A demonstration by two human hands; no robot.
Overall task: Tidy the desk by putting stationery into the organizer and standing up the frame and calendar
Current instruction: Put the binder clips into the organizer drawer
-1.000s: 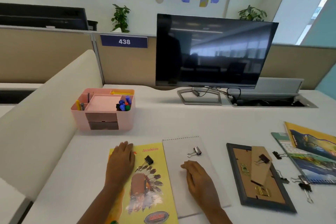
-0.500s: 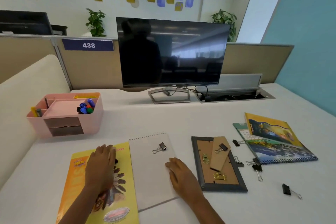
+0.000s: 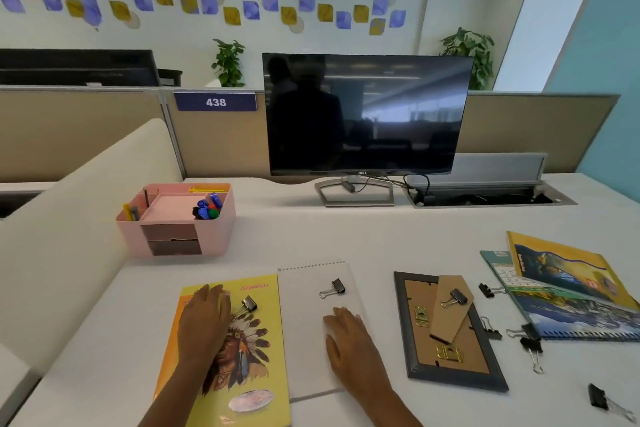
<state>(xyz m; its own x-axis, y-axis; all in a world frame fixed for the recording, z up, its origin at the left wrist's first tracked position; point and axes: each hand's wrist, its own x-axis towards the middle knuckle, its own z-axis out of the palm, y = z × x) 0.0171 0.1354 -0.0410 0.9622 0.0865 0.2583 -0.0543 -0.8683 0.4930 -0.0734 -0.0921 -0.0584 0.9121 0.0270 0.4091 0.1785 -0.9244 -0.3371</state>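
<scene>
My left hand rests flat on a yellow notebook beside a binder clip. My right hand lies flat on a white spiral pad, just below another binder clip. A dark picture frame lies face down to the right, a clip on its cardboard stand. The calendar lies flat at the far right under a yellow book. The pink organizer holding markers stands at the back left.
Several loose binder clips lie between the frame and the calendar, and one sits near the front right edge. A monitor stands at the back, with a cable tray to its right. A cream partition bounds the left side.
The view shifted right, then back left. My left hand slid down over the clip on the yellow notebook, then off to its left. My right hand stays on the pad.
</scene>
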